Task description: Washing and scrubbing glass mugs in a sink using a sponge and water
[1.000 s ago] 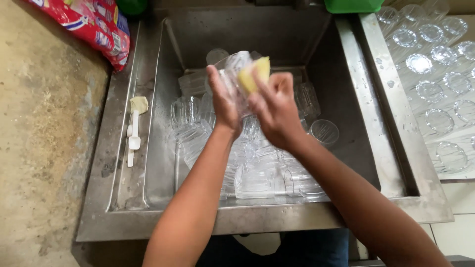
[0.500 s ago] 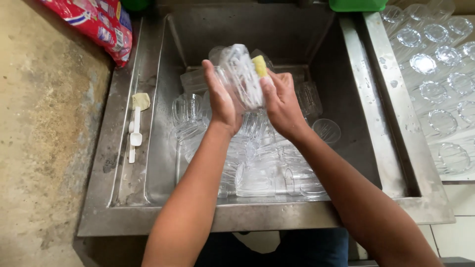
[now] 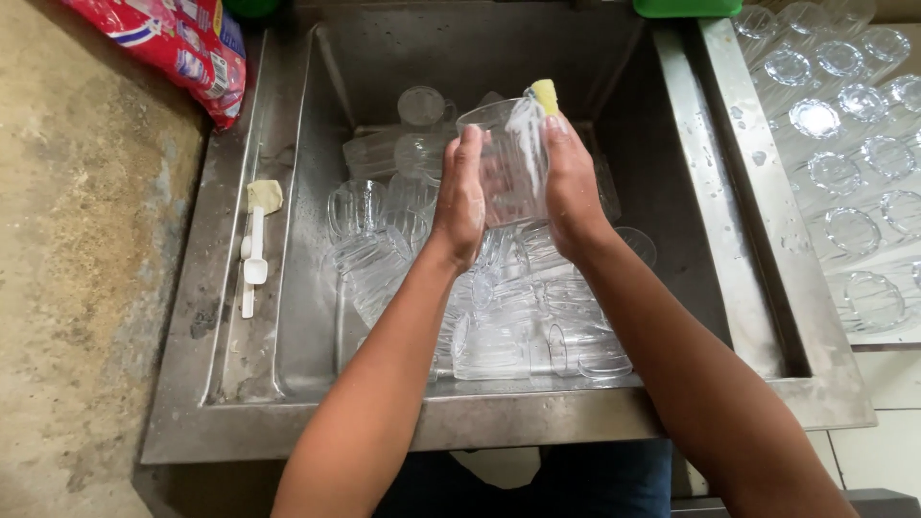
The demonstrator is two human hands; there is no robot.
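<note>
Held over the steel sink (image 3: 317, 288) of piled glasses (image 3: 499, 317), the soapy drinking glass (image 3: 504, 158) is clamped by the left hand (image 3: 460, 197) while the right hand (image 3: 571, 187), closed on a yellow sponge (image 3: 545, 94), should scrub firmly around the rim without loosening that slippery hold.

Clear glass (image 3: 504, 163), yellow sponge (image 3: 545, 94), grey steel sink (image 3: 317, 422), red patterned bag (image 3: 177, 43), white scoop (image 3: 254, 264), green container (image 3: 683, 8)

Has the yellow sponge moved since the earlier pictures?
Yes. The yellow sponge in the right hand moved from beside the glass to its rim, toward the sink back wall.
</note>
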